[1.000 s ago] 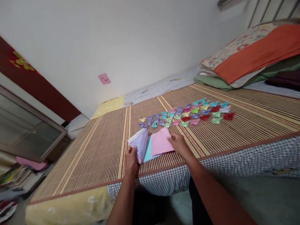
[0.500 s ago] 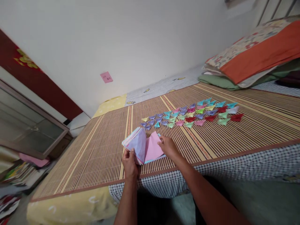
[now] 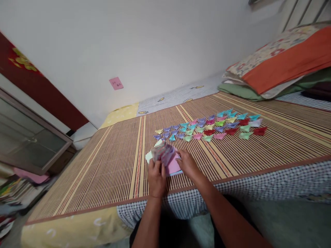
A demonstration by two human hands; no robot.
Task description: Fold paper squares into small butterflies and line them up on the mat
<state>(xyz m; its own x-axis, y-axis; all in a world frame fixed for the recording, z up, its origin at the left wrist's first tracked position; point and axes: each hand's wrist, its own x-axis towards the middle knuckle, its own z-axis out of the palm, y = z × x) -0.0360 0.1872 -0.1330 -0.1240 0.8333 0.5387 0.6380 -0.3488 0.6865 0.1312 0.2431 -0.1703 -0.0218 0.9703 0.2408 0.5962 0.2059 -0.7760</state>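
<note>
A stack of coloured paper sheets (image 3: 173, 166) lies near the front edge of the striped mat (image 3: 113, 165), pink on top at its right part. My left hand (image 3: 156, 176) is closed on the upper sheets, which are bent up and blurred by motion, with a pale green one at the left. At the stack's right edge, my right hand (image 3: 186, 163) pinches the pink paper between thumb and fingers. Behind both hands, several small folded paper pieces (image 3: 209, 132) in many colours stand in rows on the mat.
Folded bedding with an orange band (image 3: 287, 69) is piled at the back right. A pink note (image 3: 116, 83) is on the white wall. At the left stands a glass-doored cabinet (image 3: 31, 137), with books (image 3: 18, 193) low beside it.
My left hand has moved right with the sheets it holds, closer to my right hand, and the sheets have swung over the pink paper. My right hand stays at the right edge.
</note>
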